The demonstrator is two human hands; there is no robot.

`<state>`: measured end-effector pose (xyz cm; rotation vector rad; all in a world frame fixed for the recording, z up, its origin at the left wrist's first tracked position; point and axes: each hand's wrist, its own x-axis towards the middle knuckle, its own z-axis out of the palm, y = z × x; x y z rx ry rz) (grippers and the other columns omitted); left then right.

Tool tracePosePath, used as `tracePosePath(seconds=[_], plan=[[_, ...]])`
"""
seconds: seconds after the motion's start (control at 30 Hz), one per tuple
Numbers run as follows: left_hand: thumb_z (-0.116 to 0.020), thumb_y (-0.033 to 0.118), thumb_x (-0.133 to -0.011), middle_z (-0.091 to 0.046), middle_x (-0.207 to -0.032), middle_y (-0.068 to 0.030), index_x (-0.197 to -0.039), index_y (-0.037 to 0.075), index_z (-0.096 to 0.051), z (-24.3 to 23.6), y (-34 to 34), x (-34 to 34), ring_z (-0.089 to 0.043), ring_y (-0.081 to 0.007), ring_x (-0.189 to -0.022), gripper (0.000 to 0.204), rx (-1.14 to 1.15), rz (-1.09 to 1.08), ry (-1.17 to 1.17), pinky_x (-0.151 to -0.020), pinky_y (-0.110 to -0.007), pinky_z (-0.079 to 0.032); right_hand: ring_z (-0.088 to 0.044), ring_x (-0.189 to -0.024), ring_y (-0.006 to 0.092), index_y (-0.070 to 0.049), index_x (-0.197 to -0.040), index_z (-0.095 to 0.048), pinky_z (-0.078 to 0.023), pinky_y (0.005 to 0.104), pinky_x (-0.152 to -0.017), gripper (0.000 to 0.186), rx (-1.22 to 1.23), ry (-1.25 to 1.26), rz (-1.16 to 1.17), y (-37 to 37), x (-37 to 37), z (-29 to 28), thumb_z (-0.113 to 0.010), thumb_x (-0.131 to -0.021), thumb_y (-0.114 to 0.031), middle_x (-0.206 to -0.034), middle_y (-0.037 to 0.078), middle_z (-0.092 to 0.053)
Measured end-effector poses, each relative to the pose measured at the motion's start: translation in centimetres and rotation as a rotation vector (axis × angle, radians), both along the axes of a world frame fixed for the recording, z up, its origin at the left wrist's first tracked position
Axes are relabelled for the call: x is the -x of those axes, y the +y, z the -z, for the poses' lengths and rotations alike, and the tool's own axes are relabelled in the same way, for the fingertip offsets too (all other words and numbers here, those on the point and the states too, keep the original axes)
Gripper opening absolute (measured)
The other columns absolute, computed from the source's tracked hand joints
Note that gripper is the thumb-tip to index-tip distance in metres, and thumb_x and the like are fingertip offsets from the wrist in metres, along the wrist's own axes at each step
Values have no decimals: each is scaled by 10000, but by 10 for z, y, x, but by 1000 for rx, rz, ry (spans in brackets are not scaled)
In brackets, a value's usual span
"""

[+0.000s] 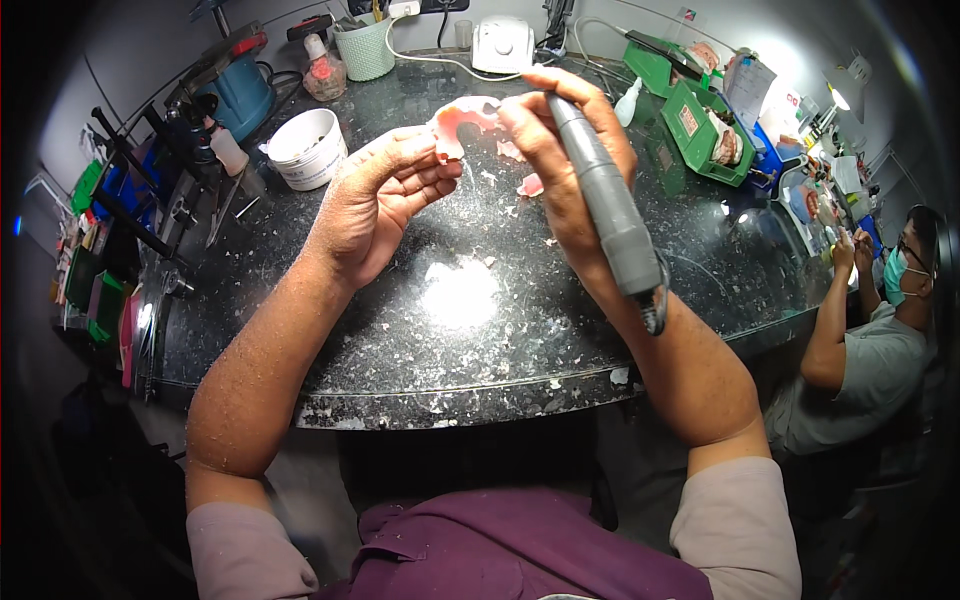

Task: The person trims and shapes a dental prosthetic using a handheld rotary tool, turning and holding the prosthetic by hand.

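My left hand [372,205] pinches the left side of a pink, arch-shaped denture base [450,122] between thumb and fingers, above the dark speckled bench. My right hand [566,195] is wrapped round a grey handpiece [603,185], a thick pen-like rotary tool with its cord end toward me. Its working tip is hidden behind my right fingers, at the right end of the denture base. Whether the tip touches the pink material I cannot tell. A small pink piece [531,186] lies on the bench beneath my hands.
Pale shavings litter the bench top [400,345]. At the left stand a white tub [306,150] and a blue machine [240,90]. A white control box [502,45] sits at the back. Green trays [690,150] hold dental models at the right, near a masked person [870,340].
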<state>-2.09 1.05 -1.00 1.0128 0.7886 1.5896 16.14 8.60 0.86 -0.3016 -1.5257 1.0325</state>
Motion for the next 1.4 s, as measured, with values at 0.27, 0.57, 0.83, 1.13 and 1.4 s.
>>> tracePosePath(seconds=[0.27,0.57,0.83,1.13,1.4], plan=[[-620,200,-943,-668,-1051,-148,-1119,-25,-595,-2,0,1,-656,-247,-1037,287,32,-4,-287,-1009,-386,-505,-655,-883,122,-76,-1064,-684,-530,269,-791,290,-252,-61,61,-5,4,11,-728,-777,-89,-961,54,-693],[-589,222,-968,-659,-1121,-165,-1129,-31,-597,1,-2,0,-644,-248,-1059,300,33,86,-272,-1023,-392,-483,-697,-871,128,-36,-1029,-640,-558,260,-769,287,-283,-53,10,-4,9,21,-757,-771,-76,-955,77,-699],[-576,227,-979,-651,-1152,-169,-1179,-44,-569,-1,-3,-5,-638,-247,-1080,336,37,61,-215,-1033,-392,-473,-695,-842,121,-33,-1013,-655,-557,256,-740,284,-304,-40,42,1,11,25,-768,-762,-104,-938,81,-704],[-593,204,-972,-653,-1137,-158,-1172,-53,-575,0,-2,-2,-634,-240,-1084,327,43,75,-258,-1036,-391,-471,-697,-845,120,-31,-1018,-655,-555,251,-754,276,-287,-62,19,-3,12,22,-762,-774,-99,-926,82,-714],[-591,181,-971,-658,-1122,-157,-1172,-59,-578,3,-1,-1,-629,-245,-1098,313,35,100,-292,-1043,-395,-467,-695,-840,119,-31,-1008,-664,-555,250,-744,258,-299,-32,11,0,12,24,-761,-777,-93,-911,78,-707]])
